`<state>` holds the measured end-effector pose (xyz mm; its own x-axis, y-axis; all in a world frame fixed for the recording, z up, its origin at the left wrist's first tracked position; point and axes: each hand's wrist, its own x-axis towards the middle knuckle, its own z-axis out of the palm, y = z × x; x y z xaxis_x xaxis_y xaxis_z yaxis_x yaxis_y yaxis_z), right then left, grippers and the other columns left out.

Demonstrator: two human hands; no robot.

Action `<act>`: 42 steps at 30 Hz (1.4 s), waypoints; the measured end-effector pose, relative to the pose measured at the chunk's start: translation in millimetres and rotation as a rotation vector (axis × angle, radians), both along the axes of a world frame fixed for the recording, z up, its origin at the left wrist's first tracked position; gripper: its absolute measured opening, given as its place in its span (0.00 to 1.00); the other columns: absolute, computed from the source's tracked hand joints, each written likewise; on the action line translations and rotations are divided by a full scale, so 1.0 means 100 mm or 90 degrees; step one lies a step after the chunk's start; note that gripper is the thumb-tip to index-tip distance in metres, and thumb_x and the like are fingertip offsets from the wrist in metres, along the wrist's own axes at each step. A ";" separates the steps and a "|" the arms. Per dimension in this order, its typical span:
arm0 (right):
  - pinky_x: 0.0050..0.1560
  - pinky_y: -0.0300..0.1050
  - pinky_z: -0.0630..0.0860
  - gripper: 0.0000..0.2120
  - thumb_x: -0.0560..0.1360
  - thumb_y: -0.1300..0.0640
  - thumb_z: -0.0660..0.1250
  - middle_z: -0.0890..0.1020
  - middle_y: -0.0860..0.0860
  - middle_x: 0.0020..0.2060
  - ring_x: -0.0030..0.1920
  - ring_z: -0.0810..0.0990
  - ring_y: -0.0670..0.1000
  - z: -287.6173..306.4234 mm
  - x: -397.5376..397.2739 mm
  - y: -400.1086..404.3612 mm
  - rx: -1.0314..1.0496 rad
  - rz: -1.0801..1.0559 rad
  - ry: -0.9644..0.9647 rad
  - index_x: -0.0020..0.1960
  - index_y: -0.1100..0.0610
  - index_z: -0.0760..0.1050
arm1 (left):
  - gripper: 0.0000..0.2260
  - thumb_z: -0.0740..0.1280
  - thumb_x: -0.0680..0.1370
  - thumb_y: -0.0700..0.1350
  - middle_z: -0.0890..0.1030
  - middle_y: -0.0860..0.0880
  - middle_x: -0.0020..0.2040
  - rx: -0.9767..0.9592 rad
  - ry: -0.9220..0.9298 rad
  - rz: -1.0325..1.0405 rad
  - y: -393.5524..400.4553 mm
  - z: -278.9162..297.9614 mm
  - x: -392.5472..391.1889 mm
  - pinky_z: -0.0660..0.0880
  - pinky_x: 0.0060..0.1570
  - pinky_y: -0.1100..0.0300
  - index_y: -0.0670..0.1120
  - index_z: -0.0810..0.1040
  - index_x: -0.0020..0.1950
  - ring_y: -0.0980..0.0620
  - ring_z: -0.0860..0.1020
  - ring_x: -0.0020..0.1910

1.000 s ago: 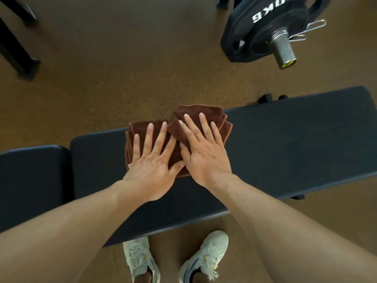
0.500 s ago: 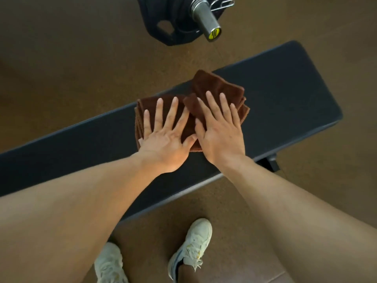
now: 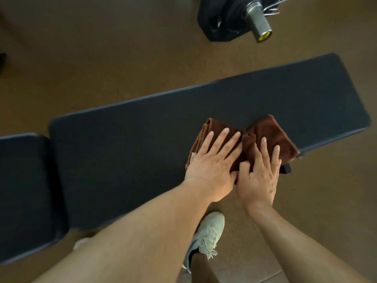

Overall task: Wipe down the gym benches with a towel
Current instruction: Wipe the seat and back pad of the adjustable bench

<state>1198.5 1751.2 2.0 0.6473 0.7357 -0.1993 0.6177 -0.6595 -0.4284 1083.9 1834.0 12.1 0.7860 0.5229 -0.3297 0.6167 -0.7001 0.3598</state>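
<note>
Brown towel (image 3: 271, 135) pressed flat under spread left hand (image 3: 212, 170) and right hand (image 3: 259, 180) near the bench (image 3: 122, 150) end; wiping mid-course, remaining coverage indeterminable.

Bare forearms; pale, perhaps off-white sneaker (image 3: 206, 235).

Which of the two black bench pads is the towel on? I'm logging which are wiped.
The long bench pad, the one reaching right toward the weight plate. The brown towel lies near its right end; the shorter pad at left is bare.

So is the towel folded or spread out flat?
Folded: the brown towel shows stacked layer edges at its left side, bunched under both flat hands.
</note>
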 end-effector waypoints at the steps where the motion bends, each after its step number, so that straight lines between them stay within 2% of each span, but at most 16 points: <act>1: 0.84 0.56 0.39 0.32 0.79 0.49 0.51 0.54 0.44 0.85 0.85 0.40 0.48 0.01 -0.21 0.03 -0.008 0.007 -0.009 0.83 0.44 0.58 | 0.31 0.48 0.85 0.59 0.33 0.53 0.82 -0.001 -0.001 0.005 0.03 0.01 -0.21 0.30 0.77 0.46 0.52 0.36 0.82 0.50 0.27 0.78; 8: 0.83 0.53 0.36 0.32 0.80 0.48 0.48 0.50 0.44 0.85 0.84 0.38 0.49 0.08 -1.86 0.36 -0.049 0.135 -0.045 0.85 0.44 0.53 | 0.30 0.44 0.85 0.59 0.29 0.53 0.81 -0.009 0.023 0.111 0.14 0.16 -1.93 0.26 0.75 0.47 0.52 0.32 0.81 0.51 0.25 0.77; 13: 0.83 0.54 0.34 0.32 0.83 0.49 0.52 0.42 0.40 0.84 0.82 0.31 0.47 0.14 -2.92 0.60 -0.085 0.264 -0.020 0.85 0.41 0.47 | 0.29 0.40 0.84 0.56 0.27 0.50 0.80 -0.048 0.039 0.189 0.14 0.19 -3.09 0.36 0.79 0.43 0.50 0.31 0.81 0.48 0.25 0.77; 17: 0.83 0.57 0.37 0.30 0.84 0.43 0.46 0.42 0.41 0.85 0.83 0.30 0.48 0.16 -3.21 0.83 -0.096 0.379 -0.047 0.84 0.39 0.45 | 0.29 0.44 0.85 0.58 0.25 0.56 0.78 -0.191 -0.006 0.297 0.28 0.15 -3.52 0.37 0.80 0.48 0.57 0.27 0.78 0.56 0.24 0.76; 20: 0.83 0.57 0.37 0.31 0.83 0.41 0.48 0.43 0.42 0.85 0.83 0.32 0.50 0.15 -3.07 1.02 -0.093 0.461 -0.058 0.84 0.38 0.45 | 0.31 0.45 0.84 0.63 0.26 0.58 0.78 -0.230 -0.035 0.310 0.41 0.11 -3.54 0.35 0.80 0.50 0.60 0.26 0.77 0.59 0.25 0.76; 26: 0.83 0.57 0.36 0.29 0.85 0.40 0.45 0.44 0.45 0.85 0.84 0.33 0.52 0.08 -2.81 1.44 -0.073 0.530 -0.066 0.85 0.40 0.44 | 0.33 0.45 0.81 0.67 0.26 0.58 0.78 -0.140 -0.045 0.377 0.64 0.02 -3.32 0.32 0.77 0.53 0.63 0.24 0.75 0.59 0.26 0.77; 29: 0.83 0.56 0.37 0.29 0.85 0.41 0.44 0.47 0.45 0.85 0.84 0.36 0.51 0.06 -2.68 1.56 -0.048 0.528 -0.058 0.85 0.43 0.46 | 0.33 0.44 0.80 0.67 0.25 0.55 0.79 -0.064 -0.007 0.369 0.76 0.03 -3.15 0.33 0.78 0.52 0.62 0.25 0.76 0.56 0.27 0.77; 33: 0.83 0.56 0.38 0.28 0.86 0.43 0.44 0.52 0.47 0.85 0.85 0.40 0.52 0.07 -2.32 1.74 -0.047 0.537 -0.058 0.85 0.46 0.50 | 0.35 0.46 0.81 0.66 0.28 0.51 0.80 0.010 0.067 0.363 0.92 0.02 -2.80 0.35 0.78 0.46 0.60 0.27 0.78 0.48 0.27 0.78; 35: 0.83 0.56 0.38 0.27 0.87 0.43 0.44 0.54 0.48 0.85 0.85 0.42 0.53 0.09 -2.08 1.81 -0.049 0.539 -0.063 0.85 0.46 0.51 | 0.34 0.43 0.80 0.67 0.29 0.50 0.81 0.040 0.123 0.365 0.99 0.02 -2.56 0.34 0.78 0.43 0.58 0.27 0.79 0.46 0.27 0.78; 38: 0.83 0.56 0.38 0.27 0.87 0.43 0.44 0.55 0.48 0.85 0.85 0.43 0.52 0.10 -1.67 1.83 -0.052 0.513 -0.064 0.85 0.46 0.53 | 0.34 0.40 0.80 0.67 0.29 0.50 0.81 0.036 0.155 0.352 1.06 0.04 -2.12 0.33 0.78 0.41 0.57 0.26 0.78 0.45 0.26 0.78; 42: 0.83 0.55 0.38 0.28 0.86 0.43 0.44 0.51 0.46 0.85 0.85 0.40 0.50 0.07 -1.11 1.76 -0.058 0.474 -0.071 0.85 0.46 0.49 | 0.34 0.42 0.81 0.67 0.29 0.50 0.81 0.027 0.127 0.326 1.06 0.05 -1.54 0.31 0.77 0.41 0.58 0.28 0.79 0.45 0.27 0.78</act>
